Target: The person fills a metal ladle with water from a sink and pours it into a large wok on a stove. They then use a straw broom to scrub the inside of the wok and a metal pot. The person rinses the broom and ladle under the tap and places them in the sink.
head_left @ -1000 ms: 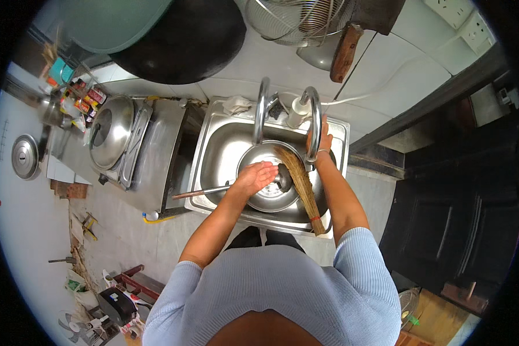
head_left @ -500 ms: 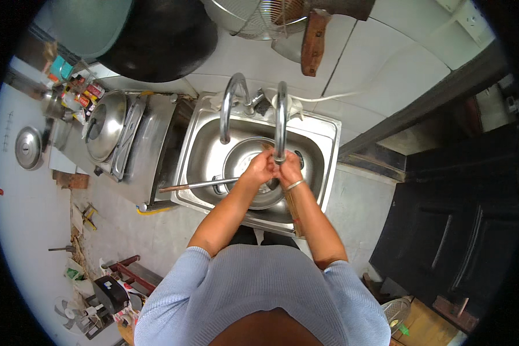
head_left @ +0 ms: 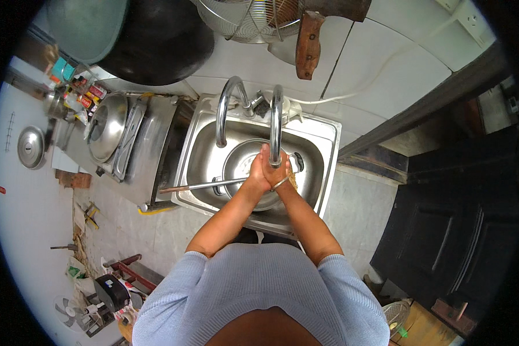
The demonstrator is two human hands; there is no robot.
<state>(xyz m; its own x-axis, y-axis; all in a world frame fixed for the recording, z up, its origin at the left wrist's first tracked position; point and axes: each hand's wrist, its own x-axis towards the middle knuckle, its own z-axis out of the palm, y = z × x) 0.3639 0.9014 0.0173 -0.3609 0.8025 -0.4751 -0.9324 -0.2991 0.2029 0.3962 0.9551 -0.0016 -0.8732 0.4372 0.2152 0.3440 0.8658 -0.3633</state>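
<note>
Labels in red and yellow are seen on a cluster of bottles (head_left: 85, 100) at the far left, but their print is too small to be read. Dark marks (head_left: 10, 132) are borne by the left wall (head_left: 34, 213), and a small red tag (head_left: 0, 189) is fixed near them; neither can be made out.

A steel pot (head_left: 236, 164) with two black handles is set in the sink (head_left: 199, 141), and a metal rod (head_left: 207, 185) with a wooden left end is laid across the pot's left rim, its other end being hidden by the hands. Over the pot, the left hand (head_left: 258, 172) and the right hand (head_left: 278, 175) are pressed together just below the mouth of the right tap (head_left: 275, 115); the grip is narrow, and whether anything is held between the palms cannot be told. A straw brush (head_left: 294, 180) is mostly covered by the right wrist, on which a bracelet (head_left: 280, 183) is worn. The left tap (head_left: 222, 121) is pointed into the sink, apart from the hands.

A domed lid (head_left: 108, 130) is placed on the steel counter (head_left: 155, 132) at left. Against the far wall (head_left: 380, 63), a black wok (head_left: 167, 46), a green basin (head_left: 89, 29), a wire strainer (head_left: 236, 23) and a cleaver (head_left: 309, 49) are seen. The floor (head_left: 357, 213) is laid with pale tiles, and the right side is filled by a black door (head_left: 438, 230).
</note>
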